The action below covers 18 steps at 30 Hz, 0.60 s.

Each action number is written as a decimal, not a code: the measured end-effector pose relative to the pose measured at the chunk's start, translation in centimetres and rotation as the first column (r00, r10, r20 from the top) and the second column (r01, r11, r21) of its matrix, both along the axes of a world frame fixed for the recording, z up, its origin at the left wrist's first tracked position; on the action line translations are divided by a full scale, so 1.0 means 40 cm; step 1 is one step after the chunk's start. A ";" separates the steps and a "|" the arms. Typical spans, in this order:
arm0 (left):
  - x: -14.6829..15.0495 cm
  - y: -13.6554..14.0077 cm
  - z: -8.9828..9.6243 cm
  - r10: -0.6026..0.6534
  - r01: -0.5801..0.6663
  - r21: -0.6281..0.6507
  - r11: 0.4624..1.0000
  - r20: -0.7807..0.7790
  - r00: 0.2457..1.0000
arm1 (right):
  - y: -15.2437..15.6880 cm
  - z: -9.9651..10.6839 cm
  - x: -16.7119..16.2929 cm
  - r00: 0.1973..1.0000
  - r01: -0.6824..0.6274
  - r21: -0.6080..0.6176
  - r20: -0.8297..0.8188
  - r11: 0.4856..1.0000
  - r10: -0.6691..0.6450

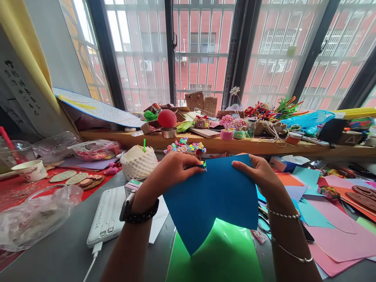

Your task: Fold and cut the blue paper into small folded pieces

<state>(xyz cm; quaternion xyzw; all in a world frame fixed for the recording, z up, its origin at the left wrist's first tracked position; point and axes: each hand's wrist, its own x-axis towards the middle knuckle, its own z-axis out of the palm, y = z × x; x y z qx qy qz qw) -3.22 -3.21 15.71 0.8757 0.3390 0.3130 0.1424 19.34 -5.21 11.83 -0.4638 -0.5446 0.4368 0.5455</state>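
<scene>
Both hands, the left hand [173, 168] and right hand [258, 172], are pinching blue paper [211, 199] mid-frame over a messy grey table [58, 250]; big windows [202, 51] are filling the top.

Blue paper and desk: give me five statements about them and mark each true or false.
1. Both hands hold the blue paper by its upper edge. True: the left hand and the right hand each pinch it.
2. A red sheet lies under the blue paper. False: the sheet below it is a green sheet.
3. The left wrist wears a dark watch. True.
4. The white power bank lies to the right of the right hand. False: it lies left of the left arm, with a cable plugged in.
5. The paper cup stands on the windowsill. False: it stands on the red surface at the far left.
</scene>
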 end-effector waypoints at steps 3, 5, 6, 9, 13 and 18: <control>-0.003 0.007 -0.002 0.047 -0.047 0.010 0.999 0.021 0.999 | -0.010 0.003 0.012 0.994 -0.046 0.036 0.102 0.998 0.042; -0.008 0.011 -0.003 0.085 -0.085 0.007 0.996 0.048 0.995 | -0.016 0.005 0.018 0.983 -0.102 0.027 0.155 0.994 0.096; -0.012 0.013 -0.004 0.101 -0.101 -0.001 0.995 0.067 0.993 | -0.017 0.005 0.021 0.978 -0.123 0.018 0.173 0.992 0.118; -0.033 0.029 -0.008 0.126 -0.119 -0.065 0.991 0.124 0.984 | -0.012 0.001 0.027 0.978 -0.115 0.008 0.175 0.993 0.112; -0.066 0.068 -0.021 0.193 -0.151 -0.173 0.973 0.259 0.947 | 0.007 -0.010 0.033 0.990 -0.028 0.047 0.136 0.998 0.021; -0.050 0.117 -0.070 0.240 0.094 -0.515 0.852 0.544 0.804 | 0.033 -0.026 0.036 0.999 0.005 0.070 0.036 0.998 -0.008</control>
